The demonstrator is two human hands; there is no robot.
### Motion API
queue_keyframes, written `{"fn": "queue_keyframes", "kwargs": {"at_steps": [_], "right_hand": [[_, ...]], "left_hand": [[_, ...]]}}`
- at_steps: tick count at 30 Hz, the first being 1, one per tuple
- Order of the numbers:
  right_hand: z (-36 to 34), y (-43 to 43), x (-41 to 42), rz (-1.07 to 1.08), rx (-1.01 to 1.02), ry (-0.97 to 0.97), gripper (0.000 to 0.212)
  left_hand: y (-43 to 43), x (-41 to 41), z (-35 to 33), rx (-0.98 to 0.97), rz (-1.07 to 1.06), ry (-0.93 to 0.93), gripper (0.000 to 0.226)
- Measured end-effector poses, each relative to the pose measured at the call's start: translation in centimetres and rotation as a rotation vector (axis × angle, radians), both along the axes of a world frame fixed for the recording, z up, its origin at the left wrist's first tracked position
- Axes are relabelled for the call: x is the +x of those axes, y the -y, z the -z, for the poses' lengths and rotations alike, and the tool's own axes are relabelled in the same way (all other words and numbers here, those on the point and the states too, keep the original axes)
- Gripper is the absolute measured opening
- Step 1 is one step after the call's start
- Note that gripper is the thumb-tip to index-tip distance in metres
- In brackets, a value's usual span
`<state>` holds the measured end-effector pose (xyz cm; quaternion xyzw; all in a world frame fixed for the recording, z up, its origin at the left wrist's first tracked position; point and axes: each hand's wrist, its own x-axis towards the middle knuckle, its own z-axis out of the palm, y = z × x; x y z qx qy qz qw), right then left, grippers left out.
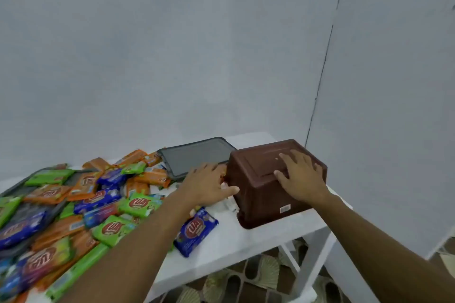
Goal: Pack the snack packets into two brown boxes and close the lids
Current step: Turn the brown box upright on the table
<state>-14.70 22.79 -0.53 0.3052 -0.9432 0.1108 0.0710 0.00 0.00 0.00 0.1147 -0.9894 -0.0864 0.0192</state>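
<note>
Only one brown box (261, 194) stood at the counter's (234, 241) 3 o'clock end, the right hand (299, 174) spread flat on top and the left hand (206, 184) open against its side, while snack packets (81, 204) lay heaped unpacked at 9 o'clock, so most packing seemingly remained.

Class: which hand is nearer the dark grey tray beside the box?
Left: left hand lies just before the dark grey tray; right hand rests atop the brown box.

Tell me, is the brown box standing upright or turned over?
Turned over, apparently: the brown box flares toward its rim on the table, and the right hand lies flat on its recessed base.
</note>
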Motion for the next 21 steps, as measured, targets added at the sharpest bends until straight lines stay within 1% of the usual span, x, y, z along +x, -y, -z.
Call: {"fn": "queue_keyframes", "kwargs": {"at_steps": [2, 4, 6, 8, 11, 13, 15, 18, 19, 20, 21], "right_hand": [[0.3, -0.5, -2.0, 0.106, -0.039, 0.005, 0.061], [0.7, -1.3, -4.0, 0.181, -0.056, 0.042, 0.063], [1.2, -2.1, -5.3, 0.212, -0.048, 0.085, 0.066], [1.6, -2.9, -6.0, 0.195, -0.076, 0.145, 0.068], [1.8, -3.6, -6.7, 0.145, -0.155, 0.228, 0.071], [1.5, -4.1, -6.9, 0.102, -0.232, 0.252, 0.071], [0.6, -4.9, -7.4, 0.078, -0.376, 0.289, 0.069], [-1.4, -6.3, -8.1, 0.034, -0.505, 0.29, 0.063], [-2.2, -6.6, -8.4, 0.005, -0.547, 0.277, 0.062], [-3.1, -6.7, -8.8, -0.027, -0.606, 0.273, 0.062], [-4.0, -6.9, -9.2, -0.066, -0.677, 0.29, 0.063]], "left_hand": [[0.6, -1.5, 0.9, 0.037, 0.022, 0.107, 0.097], [1.1, -2.6, 1.7, 0.103, 0.028, 0.157, 0.106], [0.8, -3.9, 2.1, 0.169, 0.05, 0.154, 0.112], [0.2, -4.5, 2.7, 0.251, 0.072, 0.119, 0.12], [-0.9, -4.2, 4.2, 0.484, 0.083, 0.05, 0.122], [-1.8, -3.6, 5.0, 0.609, 0.081, -0.015, 0.109], [-3.0, -3.2, 4.8, 0.715, 0.025, -0.103, 0.086], [-4.6, -3.3, 3.3, 0.773, -0.203, -0.34, 0.051], [-5.1, -3.3, 2.2, 0.803, -0.275, -0.421, 0.044], [-5.5, -3.2, 1.0, 0.852, -0.323, -0.479, 0.045], [-5.8, -3.0, -0.1, 0.906, -0.351, -0.527, 0.051]]}}
